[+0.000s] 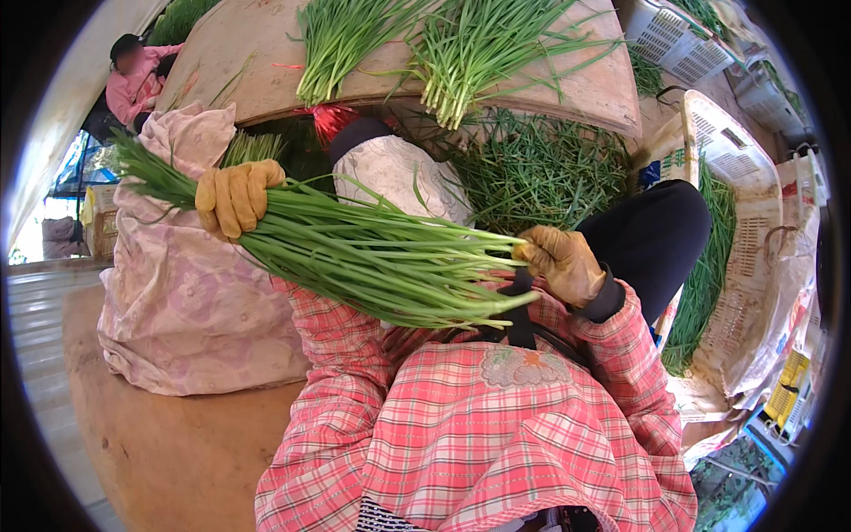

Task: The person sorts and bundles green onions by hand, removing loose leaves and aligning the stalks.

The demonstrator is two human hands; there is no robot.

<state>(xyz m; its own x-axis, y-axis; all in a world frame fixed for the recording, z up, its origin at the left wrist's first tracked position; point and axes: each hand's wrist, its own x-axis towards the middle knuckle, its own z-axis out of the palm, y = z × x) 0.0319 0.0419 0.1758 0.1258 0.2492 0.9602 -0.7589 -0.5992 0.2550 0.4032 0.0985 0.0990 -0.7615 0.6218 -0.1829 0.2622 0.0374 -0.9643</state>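
Observation:
A loose bunch of long green chives (372,257) lies slantwise across the front of my body, leaf tips at the upper left and pale stem ends at the right. My left hand (238,199), in a tan work glove, is wrapped round its leafy part. At the stem ends my right hand (564,264), gloved alike, has its fingers closed in a pinch on a few stalks. Some stem ends below that hand stick out free. Beyond, two chive bunches, one on the left (355,40) and one on the right (487,49), rest on a wooden board.
The board (239,44) spans the far side. Below its edge hang red ties (330,120), and cut green scraps (550,168) are heaped there. A white crate (736,142) with greens stands at right. Patterned cloth (195,293) covers something at left. Another person (133,84) sits far left.

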